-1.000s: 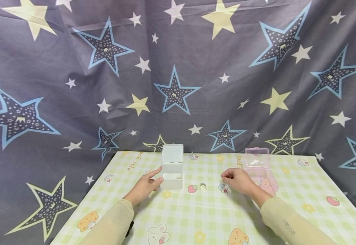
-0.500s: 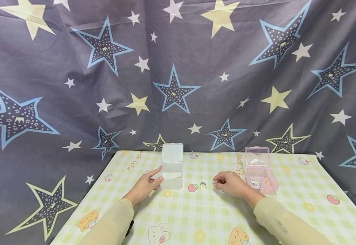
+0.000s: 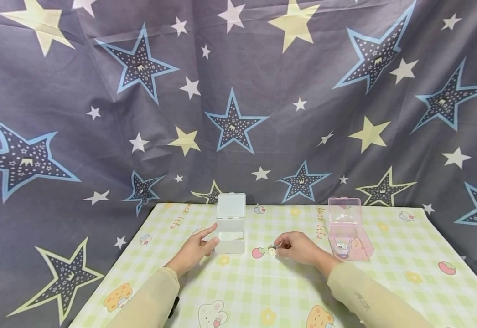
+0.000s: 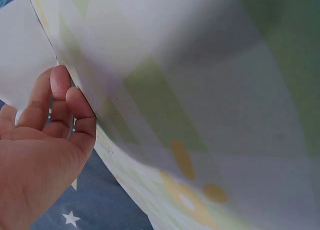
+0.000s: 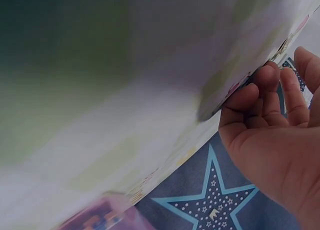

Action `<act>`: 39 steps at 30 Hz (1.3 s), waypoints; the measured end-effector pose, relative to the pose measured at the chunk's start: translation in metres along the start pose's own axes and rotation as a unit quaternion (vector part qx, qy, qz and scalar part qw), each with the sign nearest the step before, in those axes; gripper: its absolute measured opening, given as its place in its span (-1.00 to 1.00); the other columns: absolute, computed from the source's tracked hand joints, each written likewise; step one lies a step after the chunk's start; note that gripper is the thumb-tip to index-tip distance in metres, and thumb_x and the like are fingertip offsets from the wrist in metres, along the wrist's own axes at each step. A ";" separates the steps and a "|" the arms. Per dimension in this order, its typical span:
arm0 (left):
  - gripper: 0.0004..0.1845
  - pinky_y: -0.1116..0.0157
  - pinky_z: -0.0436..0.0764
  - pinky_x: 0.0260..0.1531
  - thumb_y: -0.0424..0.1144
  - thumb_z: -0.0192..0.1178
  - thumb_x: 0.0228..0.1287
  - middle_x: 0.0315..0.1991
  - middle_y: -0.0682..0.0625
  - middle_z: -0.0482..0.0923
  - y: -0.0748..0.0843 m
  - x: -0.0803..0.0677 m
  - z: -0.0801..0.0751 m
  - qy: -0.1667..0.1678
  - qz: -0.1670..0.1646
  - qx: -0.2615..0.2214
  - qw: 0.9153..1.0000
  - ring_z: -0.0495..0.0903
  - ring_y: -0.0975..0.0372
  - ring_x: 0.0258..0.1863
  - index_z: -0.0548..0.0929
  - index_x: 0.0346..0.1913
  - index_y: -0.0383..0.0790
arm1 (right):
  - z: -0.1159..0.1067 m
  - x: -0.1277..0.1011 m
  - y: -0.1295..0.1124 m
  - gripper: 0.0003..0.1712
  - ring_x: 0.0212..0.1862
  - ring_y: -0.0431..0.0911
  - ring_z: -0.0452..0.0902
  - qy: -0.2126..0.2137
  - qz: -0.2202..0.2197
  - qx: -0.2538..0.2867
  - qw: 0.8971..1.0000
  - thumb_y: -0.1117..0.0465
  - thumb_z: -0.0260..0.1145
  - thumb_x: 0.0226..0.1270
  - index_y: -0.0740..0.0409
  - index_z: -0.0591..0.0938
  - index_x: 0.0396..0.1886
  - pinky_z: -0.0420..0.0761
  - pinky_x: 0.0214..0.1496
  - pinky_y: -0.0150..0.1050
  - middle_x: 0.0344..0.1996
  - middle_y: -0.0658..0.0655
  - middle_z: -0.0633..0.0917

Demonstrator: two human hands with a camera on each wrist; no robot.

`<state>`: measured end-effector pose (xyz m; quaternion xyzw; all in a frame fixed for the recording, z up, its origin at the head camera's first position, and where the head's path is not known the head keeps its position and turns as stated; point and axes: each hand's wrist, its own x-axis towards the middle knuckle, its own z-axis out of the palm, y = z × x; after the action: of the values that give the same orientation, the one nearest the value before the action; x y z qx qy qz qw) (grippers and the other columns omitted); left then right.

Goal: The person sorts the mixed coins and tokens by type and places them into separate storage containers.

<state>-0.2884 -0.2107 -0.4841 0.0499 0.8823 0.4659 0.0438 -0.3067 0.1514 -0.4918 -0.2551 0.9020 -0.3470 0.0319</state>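
A white plastic box (image 3: 230, 246) stands with its lid raised, a thin pale item lying inside. My left hand (image 3: 194, 250) is at the box's left side, thumb and forefinger extended and parted against it; in the left wrist view the fingers (image 4: 61, 85) are beside the white wall. My right hand (image 3: 298, 248) is low over the cloth, with thumb and forefinger at the right edge of a small shiny gold-toned trinket (image 3: 272, 251). Its exact kind is too small to tell. In the right wrist view the fingertips (image 5: 267, 75) are close to the cloth and partly hide what lies there.
To the right stands a clear pink box (image 3: 351, 243), lid up, holding a small silvery-white item (image 3: 342, 247). A green checked cloth (image 3: 242, 291) printed with cartoon pictures covers the table. A dark star-patterned curtain (image 3: 263, 114) hangs behind.
My right hand has moved left, from beside the pink box to the gold-toned trinket, uncovering the silvery item in that box. The left hand has stayed at the white box.
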 end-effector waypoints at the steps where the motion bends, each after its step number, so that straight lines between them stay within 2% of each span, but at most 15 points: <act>1: -0.37 0.20 0.64 -0.20 0.00 0.23 0.62 0.09 -0.15 0.77 0.000 0.000 0.000 0.000 0.000 0.000 1.000 0.78 0.10 -0.11 0.39 0.64 0.05 | 0.000 0.001 -0.001 -0.81 -0.33 -0.32 0.55 -0.002 -0.005 -0.002 1.000 0.26 0.51 0.36 0.15 0.81 -0.06 0.58 -0.16 -0.37 -0.37 -0.06 0.79; 5: -0.36 0.18 0.65 -0.18 0.01 0.23 0.61 0.09 -0.15 0.78 0.000 0.000 0.000 -0.001 0.001 0.000 1.000 0.78 0.11 -0.11 0.38 0.64 0.05 | 0.001 0.003 -0.004 -0.76 -0.32 -0.32 0.56 -0.013 -0.009 -0.006 1.000 0.23 0.53 0.33 0.13 0.81 -0.03 0.59 -0.12 -0.36 -0.37 -0.05 0.79; 11: -0.35 0.17 0.64 -0.16 0.02 0.23 0.61 0.04 -0.16 0.81 -0.002 0.000 0.000 -0.002 -0.003 -0.005 1.000 0.78 0.09 -0.10 0.38 0.65 0.05 | 0.002 0.004 -0.009 -0.71 -0.28 -0.27 0.61 -0.026 0.017 0.000 1.000 0.22 0.57 0.29 0.09 0.84 0.01 0.61 -0.09 -0.31 -0.33 -0.02 0.81; 19: -0.35 0.19 0.64 -0.13 0.01 0.24 0.61 0.04 -0.16 0.81 -0.004 0.002 0.001 0.000 -0.005 -0.009 1.000 0.78 0.09 -0.09 0.38 0.65 0.08 | 0.006 0.005 -0.015 -0.80 -0.34 -0.29 0.54 -0.015 0.042 -0.032 0.998 0.23 0.57 0.27 0.01 0.89 -0.11 0.56 -0.17 -0.31 -0.38 -0.09 0.79; 26: -0.35 0.22 0.61 -0.22 0.02 0.26 0.58 0.05 -0.16 0.80 -0.005 0.003 0.002 0.002 -0.010 -0.019 1.000 0.77 0.11 -0.12 0.40 0.63 0.07 | 0.007 0.005 -0.021 -0.82 -0.34 -0.25 0.50 -0.019 0.050 -0.042 0.998 0.30 0.58 0.23 0.05 0.80 -0.19 0.52 -0.16 -0.29 -0.40 -0.06 0.72; 33: -0.35 0.24 0.60 -0.24 0.01 0.27 0.57 0.08 -0.16 0.78 -0.006 0.003 0.002 0.006 -0.007 -0.018 1.000 0.75 0.15 -0.17 0.42 0.62 0.06 | 0.009 0.004 -0.022 -0.80 -0.37 -0.21 0.46 -0.004 0.070 -0.010 0.997 0.34 0.60 0.19 0.06 0.73 -0.27 0.47 -0.16 -0.28 -0.48 -0.07 0.64; 39: -0.35 0.23 0.60 -0.25 0.03 0.27 0.57 0.09 -0.17 0.78 -0.006 0.003 0.002 0.006 -0.003 -0.017 1.000 0.74 0.15 -0.16 0.42 0.62 0.05 | 0.007 0.003 -0.013 -0.85 -0.36 -0.20 0.50 0.015 0.065 0.048 0.997 0.41 0.57 0.17 0.16 0.77 -0.30 0.53 -0.18 -0.32 -0.48 -0.02 0.68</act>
<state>-0.2915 -0.2127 -0.4904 0.0441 0.8748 0.4808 0.0404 -0.3024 0.1377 -0.4884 -0.1888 0.8993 -0.3909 0.0533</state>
